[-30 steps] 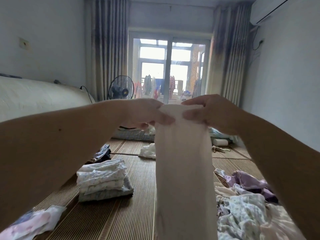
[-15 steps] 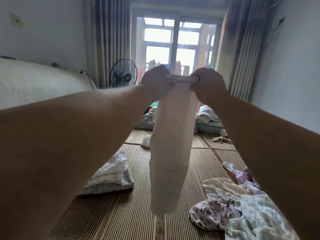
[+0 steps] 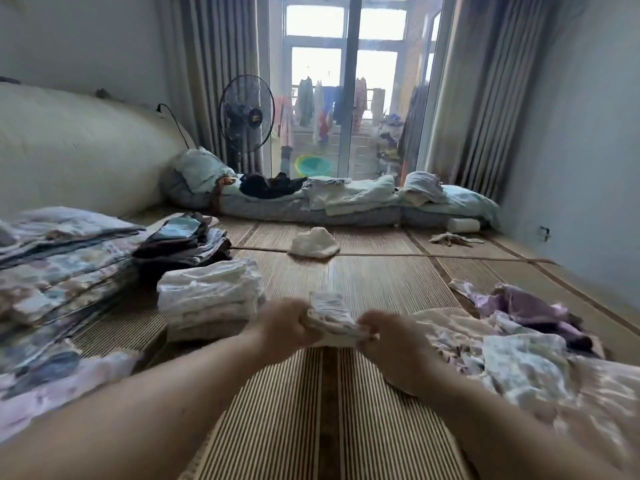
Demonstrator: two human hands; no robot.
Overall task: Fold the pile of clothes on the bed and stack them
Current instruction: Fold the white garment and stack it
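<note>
Two grips: left hand (image 3: 285,327) and right hand (image 3: 391,337) clamped on the pale cloth garment (image 3: 330,313), now bunched low, not hanging full-length. Fold seems nearly done; folded white stack (image 3: 211,296) lies near.

the mat (image 3: 363,282) looks like woven, ribbed straw with a matt finish, and the folded stack (image 3: 211,299) is soft, crinkly white cloth

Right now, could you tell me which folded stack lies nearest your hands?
The white stack, just beside the left hand gripping the cloth; the dark stack sits behind it, the floral stack farther left.
</note>
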